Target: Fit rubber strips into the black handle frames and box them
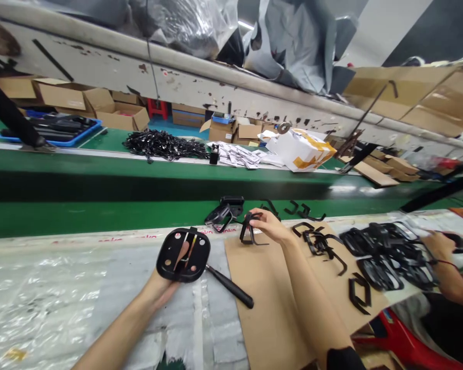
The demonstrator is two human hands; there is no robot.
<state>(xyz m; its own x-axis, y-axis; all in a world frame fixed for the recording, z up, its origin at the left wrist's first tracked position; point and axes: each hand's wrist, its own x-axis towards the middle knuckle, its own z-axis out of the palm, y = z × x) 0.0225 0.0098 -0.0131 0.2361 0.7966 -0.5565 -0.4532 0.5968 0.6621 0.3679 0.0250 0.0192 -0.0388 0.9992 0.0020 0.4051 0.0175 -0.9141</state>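
My left hand point(162, 290) is closed around a black rounded-square plate point(170, 270), holding it up from below. The plate has a central slot and several round holes, and its fingers are partly hidden behind it. Beyond the cardboard's far left corner, my right hand point(268, 224) pinches black bent brackets point(246, 234); how many cannot be told. Between the hands a black-handled tool point(233, 288) lies on the table, its tip behind the plate. Black assembled parts point(231, 203) sit just behind my right hand.
Loose bent brackets point(320, 241) lie across the cardboard sheet point(272, 298). To the right is a pile of black frames point(386, 254), near another person's hand point(440, 246). On the green shelf are black cables point(165, 145) and a white box point(299, 149). A red stool point(409, 341) stands below.
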